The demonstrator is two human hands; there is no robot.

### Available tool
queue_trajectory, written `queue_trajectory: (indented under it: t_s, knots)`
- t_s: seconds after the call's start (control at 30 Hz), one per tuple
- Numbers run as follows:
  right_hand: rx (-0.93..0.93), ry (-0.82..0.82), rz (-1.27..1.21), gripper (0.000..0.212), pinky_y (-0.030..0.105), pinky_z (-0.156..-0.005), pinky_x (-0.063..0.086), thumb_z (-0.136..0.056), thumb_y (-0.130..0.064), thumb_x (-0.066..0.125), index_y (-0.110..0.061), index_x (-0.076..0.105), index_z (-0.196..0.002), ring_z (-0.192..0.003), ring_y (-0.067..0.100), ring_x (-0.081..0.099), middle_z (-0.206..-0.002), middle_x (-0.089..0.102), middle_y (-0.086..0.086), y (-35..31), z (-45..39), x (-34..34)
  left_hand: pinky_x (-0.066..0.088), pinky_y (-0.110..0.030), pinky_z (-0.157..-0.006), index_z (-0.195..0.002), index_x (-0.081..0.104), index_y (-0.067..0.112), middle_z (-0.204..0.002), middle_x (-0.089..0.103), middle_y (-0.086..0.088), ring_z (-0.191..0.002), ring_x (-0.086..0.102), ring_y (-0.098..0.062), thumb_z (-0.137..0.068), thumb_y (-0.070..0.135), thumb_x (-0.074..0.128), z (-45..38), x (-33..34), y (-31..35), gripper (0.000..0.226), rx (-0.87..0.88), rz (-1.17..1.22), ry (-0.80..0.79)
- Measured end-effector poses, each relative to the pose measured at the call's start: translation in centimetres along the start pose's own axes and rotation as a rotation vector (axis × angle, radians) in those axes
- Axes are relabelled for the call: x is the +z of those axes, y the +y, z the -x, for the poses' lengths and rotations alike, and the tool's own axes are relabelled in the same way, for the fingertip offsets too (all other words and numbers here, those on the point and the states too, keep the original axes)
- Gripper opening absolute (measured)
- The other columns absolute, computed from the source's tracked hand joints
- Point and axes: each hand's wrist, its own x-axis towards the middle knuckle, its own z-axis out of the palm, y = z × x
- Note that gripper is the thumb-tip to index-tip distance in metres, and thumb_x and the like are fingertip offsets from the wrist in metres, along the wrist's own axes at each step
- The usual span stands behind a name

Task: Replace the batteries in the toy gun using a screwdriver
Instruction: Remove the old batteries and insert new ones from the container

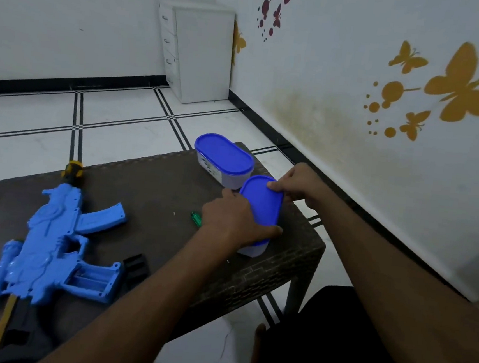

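A blue toy gun (51, 239) lies on the left of the dark wicker table (156, 179), its grip compartment open and facing up. A black cover piece (136, 268) lies just right of the grip. A green screwdriver (196, 218) lies mid-table, partly hidden behind my left hand. My left hand (228, 221) grips the near container with the blue lid (261, 204) from its left side. My right hand (296, 184) pinches the far edge of that lid.
A second blue-lidded container (224, 158) stands at the table's far right corner, just behind the one I hold. A white drawer cabinet (195, 51) stands in the room's corner. The wall runs close along the right. My dark-clothed knee (334, 336) is below the table's near right edge.
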Motion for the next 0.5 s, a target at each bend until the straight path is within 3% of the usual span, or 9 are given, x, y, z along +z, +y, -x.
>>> queue_trajectory:
  t_s: [0.17,0.27,0.37,0.5]
  knots:
    - [-0.013,-0.088,0.058,0.059,0.031,-0.059,0.053,-0.065,-0.025,0.091,0.008,0.063,-0.106,-0.069,0.022,0.059,-0.088,0.062,0.02,-0.8,-1.0,0.3,0.038,-0.032,-0.064,-0.107,0.053,0.011,-0.097,0.043,-0.009,-0.077,0.048,-0.019,-0.065,0.089,0.047,-0.5,0.4,0.4,0.088,-0.038,0.017,-0.01]
    - [-0.02,-0.076,0.207,0.059,0.037,-0.072,0.057,-0.067,-0.031,0.089,0.006,0.061,-0.102,-0.071,0.022,0.061,-0.089,0.066,0.019,-1.2,-1.5,0.7,0.037,-0.03,-0.062,-0.096,0.05,0.012,-0.092,0.046,-0.008,-0.074,0.047,-0.017,-0.065,0.088,0.048,-1.0,0.7,0.4,0.082,-0.043,0.029,-0.009]
    - [-0.058,-0.037,0.379,0.057,0.041,-0.087,0.057,-0.072,-0.037,0.085,0.001,0.06,-0.106,-0.089,0.027,0.067,-0.1,0.068,0.016,-1.7,-1.3,1.0,0.036,-0.03,-0.061,-0.093,0.05,0.012,-0.089,0.048,-0.008,-0.075,0.048,-0.017,-0.065,0.087,0.051,-1.2,0.8,0.4,0.08,-0.035,0.056,-0.013]
    - [-0.114,0.013,0.481,0.055,0.041,-0.089,0.056,-0.074,-0.041,0.083,-0.003,0.06,-0.105,-0.094,0.028,0.066,-0.095,0.065,0.012,-2.5,-0.8,0.9,0.036,-0.03,-0.062,-0.092,0.046,0.014,-0.092,0.046,-0.008,-0.078,0.048,-0.017,-0.066,0.085,0.054,-1.1,0.7,0.6,0.076,-0.045,0.087,-0.015]
